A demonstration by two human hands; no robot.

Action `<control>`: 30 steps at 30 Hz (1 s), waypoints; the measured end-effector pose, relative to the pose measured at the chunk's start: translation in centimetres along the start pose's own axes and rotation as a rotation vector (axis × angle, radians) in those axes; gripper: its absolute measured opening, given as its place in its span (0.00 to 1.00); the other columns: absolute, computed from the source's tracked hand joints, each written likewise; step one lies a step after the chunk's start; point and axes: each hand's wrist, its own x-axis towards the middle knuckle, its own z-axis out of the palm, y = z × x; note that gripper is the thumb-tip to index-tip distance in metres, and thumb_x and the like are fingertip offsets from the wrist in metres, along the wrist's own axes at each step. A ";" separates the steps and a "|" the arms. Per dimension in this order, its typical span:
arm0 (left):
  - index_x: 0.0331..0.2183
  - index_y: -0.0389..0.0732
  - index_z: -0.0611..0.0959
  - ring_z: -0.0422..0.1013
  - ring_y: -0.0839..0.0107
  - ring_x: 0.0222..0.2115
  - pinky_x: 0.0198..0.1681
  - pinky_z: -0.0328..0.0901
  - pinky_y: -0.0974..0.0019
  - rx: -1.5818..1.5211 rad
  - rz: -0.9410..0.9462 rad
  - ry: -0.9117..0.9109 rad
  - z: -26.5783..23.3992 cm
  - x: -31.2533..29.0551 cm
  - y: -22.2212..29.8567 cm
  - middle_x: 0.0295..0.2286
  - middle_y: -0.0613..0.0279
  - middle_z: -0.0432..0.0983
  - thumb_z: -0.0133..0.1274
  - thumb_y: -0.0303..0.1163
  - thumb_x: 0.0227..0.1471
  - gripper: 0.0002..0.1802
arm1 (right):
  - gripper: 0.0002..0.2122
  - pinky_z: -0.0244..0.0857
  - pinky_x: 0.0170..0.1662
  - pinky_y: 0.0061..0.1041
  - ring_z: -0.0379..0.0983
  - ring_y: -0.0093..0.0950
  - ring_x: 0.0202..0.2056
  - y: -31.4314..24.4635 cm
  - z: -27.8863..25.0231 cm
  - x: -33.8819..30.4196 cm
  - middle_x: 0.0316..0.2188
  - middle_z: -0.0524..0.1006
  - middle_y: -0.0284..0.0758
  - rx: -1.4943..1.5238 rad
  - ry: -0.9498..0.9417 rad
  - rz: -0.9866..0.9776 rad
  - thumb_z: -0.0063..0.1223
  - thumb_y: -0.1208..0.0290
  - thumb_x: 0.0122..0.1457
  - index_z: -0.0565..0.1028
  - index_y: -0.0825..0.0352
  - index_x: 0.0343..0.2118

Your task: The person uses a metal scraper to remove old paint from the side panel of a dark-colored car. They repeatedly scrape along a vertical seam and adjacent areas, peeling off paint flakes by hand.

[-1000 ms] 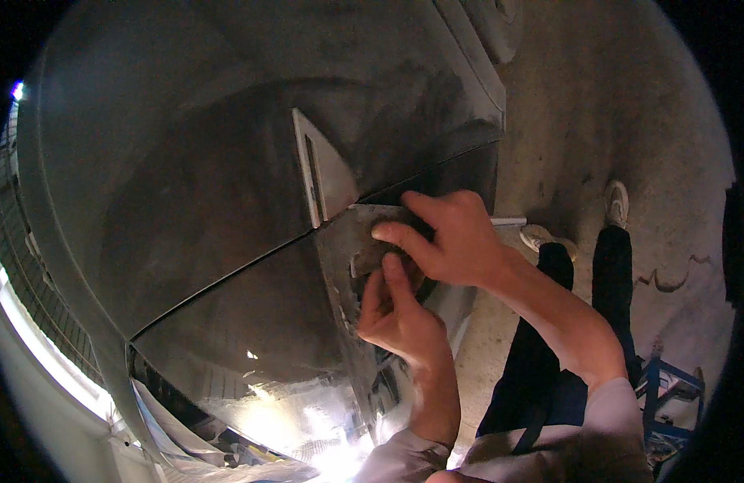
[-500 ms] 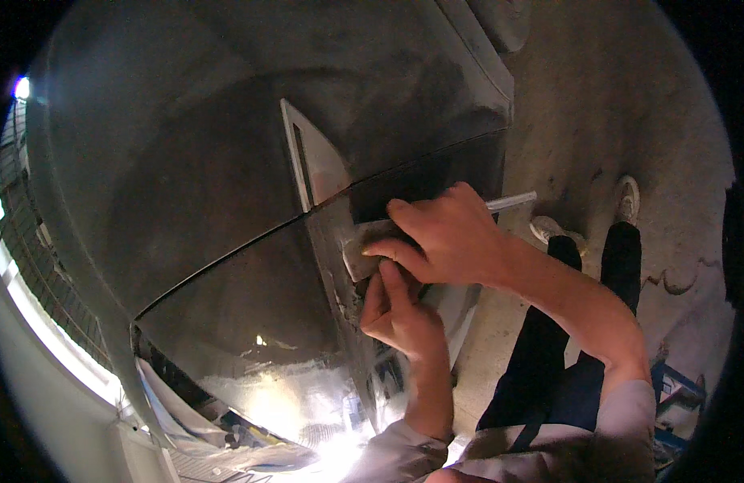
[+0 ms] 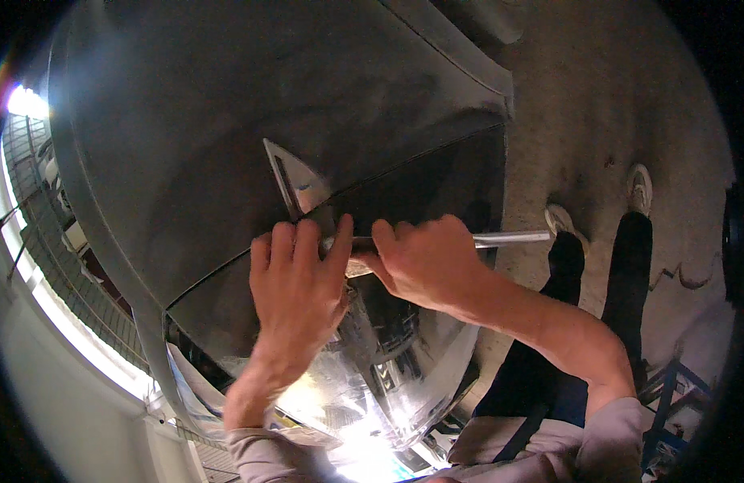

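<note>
1. Far out to the left of the left hand, a bright lamp (image 3: 27, 102) shines over a wire grid (image 3: 46, 173).
2. Beyond the fingers and around them spreads a dark car panel (image 3: 187, 145), with a thin seam (image 3: 211, 286) running up to the left hand.
3. The left hand (image 3: 295, 298) lies back-up on the panel, fingers nearly straight and slightly parted; I cannot tell whether anything is pinched beneath it.
4. Just ahead of its fingertips is a pale triangular piece (image 3: 298, 181) with a slot.
5. Between the two hands, near the right thumb, a small pale piece (image 3: 358, 267) shows; its kind is hidden.
6. Nearer the body than both hands is a glassy cover (image 3: 424, 366), with strong glare below. That glare could hide a scratch or a poor fit.
7. The right hand (image 3: 432, 262) is curled closed around a metal rod (image 3: 513, 238), which reaches left toward the left index finger and sticks out right over the floor (image 3: 501, 330). If the grip rolls or pushes unevenly, the rod could skid, mark the panel or nip the left fingers; a knock on its free end could cause the same.
</note>
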 end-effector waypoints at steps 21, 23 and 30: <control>0.35 0.35 0.88 0.72 0.64 0.34 0.33 0.67 0.62 -0.138 0.299 0.122 -3.0 0.5 -6.0 0.41 0.61 0.79 0.63 0.23 0.36 0.17 | 0.27 0.67 0.21 0.38 0.75 0.40 0.15 2.5 -0.8 3.8 0.11 0.74 0.40 0.153 0.075 0.031 0.55 0.41 0.62 0.79 0.66 0.24; 0.35 0.35 0.88 0.73 0.64 0.35 0.34 0.67 0.62 -0.151 0.325 0.141 -3.2 0.6 -5.9 0.42 0.60 0.80 0.63 0.23 0.35 0.17 | 0.27 0.67 0.21 0.38 0.75 0.40 0.15 2.5 -0.9 3.6 0.12 0.74 0.40 0.189 0.034 0.064 0.55 0.41 0.62 0.79 0.66 0.24; 0.34 0.34 0.88 0.73 0.64 0.36 0.34 0.67 0.61 -0.177 0.333 0.133 -3.7 -0.1 -6.0 0.41 0.59 0.81 0.63 0.25 0.35 0.17 | 0.27 0.69 0.22 0.42 0.76 0.44 0.16 1.8 -0.9 3.6 0.12 0.74 0.42 0.249 0.039 0.087 0.55 0.41 0.61 0.79 0.65 0.23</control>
